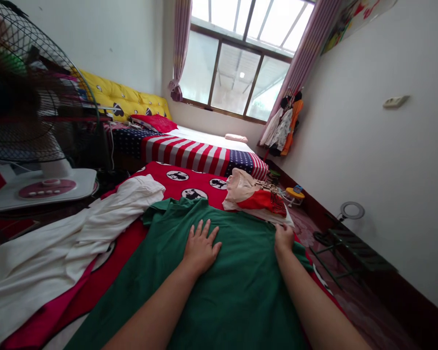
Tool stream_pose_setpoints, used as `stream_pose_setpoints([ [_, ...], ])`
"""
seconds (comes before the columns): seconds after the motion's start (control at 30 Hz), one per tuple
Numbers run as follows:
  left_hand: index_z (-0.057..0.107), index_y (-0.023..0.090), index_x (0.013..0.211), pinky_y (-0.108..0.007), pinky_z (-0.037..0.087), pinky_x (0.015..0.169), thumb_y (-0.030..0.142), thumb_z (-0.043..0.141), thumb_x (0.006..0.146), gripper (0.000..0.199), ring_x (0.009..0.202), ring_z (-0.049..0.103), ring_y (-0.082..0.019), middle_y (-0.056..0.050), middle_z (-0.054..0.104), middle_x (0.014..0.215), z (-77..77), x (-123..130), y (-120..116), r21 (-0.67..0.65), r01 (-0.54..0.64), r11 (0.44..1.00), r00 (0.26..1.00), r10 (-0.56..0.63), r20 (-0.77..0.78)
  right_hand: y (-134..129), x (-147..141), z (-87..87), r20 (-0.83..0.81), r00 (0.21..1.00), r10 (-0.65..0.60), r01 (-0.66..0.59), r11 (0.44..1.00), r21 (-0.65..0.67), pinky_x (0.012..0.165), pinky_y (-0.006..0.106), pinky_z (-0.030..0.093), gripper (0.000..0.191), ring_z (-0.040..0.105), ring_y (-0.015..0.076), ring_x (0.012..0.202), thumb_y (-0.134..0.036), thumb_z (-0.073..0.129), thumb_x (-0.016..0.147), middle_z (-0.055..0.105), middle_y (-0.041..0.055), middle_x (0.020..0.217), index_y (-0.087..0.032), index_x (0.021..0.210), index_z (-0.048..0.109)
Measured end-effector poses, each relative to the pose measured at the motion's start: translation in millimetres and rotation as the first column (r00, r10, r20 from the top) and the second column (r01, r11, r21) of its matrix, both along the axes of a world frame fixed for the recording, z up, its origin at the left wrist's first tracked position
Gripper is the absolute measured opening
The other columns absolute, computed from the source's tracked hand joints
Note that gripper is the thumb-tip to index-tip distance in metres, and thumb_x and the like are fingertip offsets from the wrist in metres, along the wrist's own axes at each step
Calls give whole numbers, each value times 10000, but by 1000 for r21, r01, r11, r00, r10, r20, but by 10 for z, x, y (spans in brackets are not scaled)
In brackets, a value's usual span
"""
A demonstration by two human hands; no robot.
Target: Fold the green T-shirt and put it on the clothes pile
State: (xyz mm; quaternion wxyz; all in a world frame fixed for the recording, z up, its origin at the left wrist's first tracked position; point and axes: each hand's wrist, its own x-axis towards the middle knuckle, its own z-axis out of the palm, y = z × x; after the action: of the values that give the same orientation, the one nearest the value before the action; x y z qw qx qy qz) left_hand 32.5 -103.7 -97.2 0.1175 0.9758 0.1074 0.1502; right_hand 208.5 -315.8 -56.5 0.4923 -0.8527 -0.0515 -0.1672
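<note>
A green T-shirt (237,272) lies spread out over a red bed cover (156,170) printed with black-and-white round patches. My left hand (201,248) rests flat on the upper part of the shirt, fingers spread. At the shirt's upper right edge, by the shoulder, my right hand (284,237) has its fingers closed on the green fabric, its fingertips partly hidden. Just beyond that hand is a cream and red garment (255,197), folded or bunched. To the left, a long white garment (80,233) stretches along the cover.
A fan (58,170) with a white base stands at the left. Behind is a second bed with a stars-and-stripes cover (190,153) and a yellow headboard cushion (127,97). Along the right wall are a dark folding chair (361,250), a ring light (352,210) and hanging clothes (282,126).
</note>
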Motion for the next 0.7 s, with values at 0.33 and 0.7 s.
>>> stream_pose_setpoints([
  [0.33, 434, 303, 1409, -509, 162, 1128, 494, 371, 921, 528, 1426, 209, -299, -54, 294, 1542, 0, -7, 13, 14, 15, 1000, 1000, -15, 2, 410, -1423, -336, -173, 837, 519, -479, 543, -689, 1154, 518, 124, 783, 119, 267, 1446, -639, 384, 871, 188, 76, 1559, -165, 1484, 275],
  [0.7, 439, 295, 1406, -517, 158, 1127, 510, 383, 913, 541, 1423, 214, -308, -67, 298, 1540, 24, -12, -18, 7, -4, 1000, 1000, 4, 2, -565, -935, -13, 5, 999, -33, 16, 344, -939, 1099, 621, 121, 703, 126, 363, 1431, -506, 434, 907, 208, 191, 1538, -56, 1440, 348],
])
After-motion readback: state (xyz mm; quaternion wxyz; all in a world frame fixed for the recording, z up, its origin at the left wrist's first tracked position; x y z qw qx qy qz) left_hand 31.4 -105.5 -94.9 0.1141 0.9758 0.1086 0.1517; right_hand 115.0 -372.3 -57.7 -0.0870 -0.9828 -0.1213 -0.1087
